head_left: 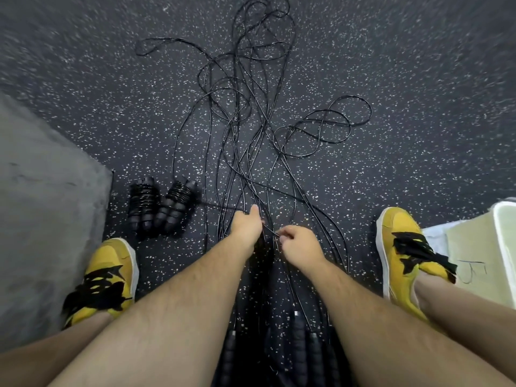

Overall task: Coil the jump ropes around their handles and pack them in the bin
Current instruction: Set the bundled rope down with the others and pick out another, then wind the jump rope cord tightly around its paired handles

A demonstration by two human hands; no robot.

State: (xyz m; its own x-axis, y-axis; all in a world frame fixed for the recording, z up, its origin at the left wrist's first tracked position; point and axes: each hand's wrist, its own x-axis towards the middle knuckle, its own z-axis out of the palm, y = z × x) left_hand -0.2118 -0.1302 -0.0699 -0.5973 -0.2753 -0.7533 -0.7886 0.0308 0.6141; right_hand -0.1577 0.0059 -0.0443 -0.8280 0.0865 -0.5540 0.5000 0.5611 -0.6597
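Speckled black rubber floor (418, 79), grey mat (42, 219) at left. Rope tangle (243, 174) sprawls from between feet to far middle; handles (301, 339) lie near, between legs. Two coiled ropes (143, 202) near left beside mat; bin (505, 247) near right. Right grip (300, 244) pinches one strand of tangle. Left grip (247, 227) over cords, thumb out, fingers hidden: cannot tell if holding. Advice: isolate one rope, trace strand to own handles, draw slowly so loops slip free without knotting.
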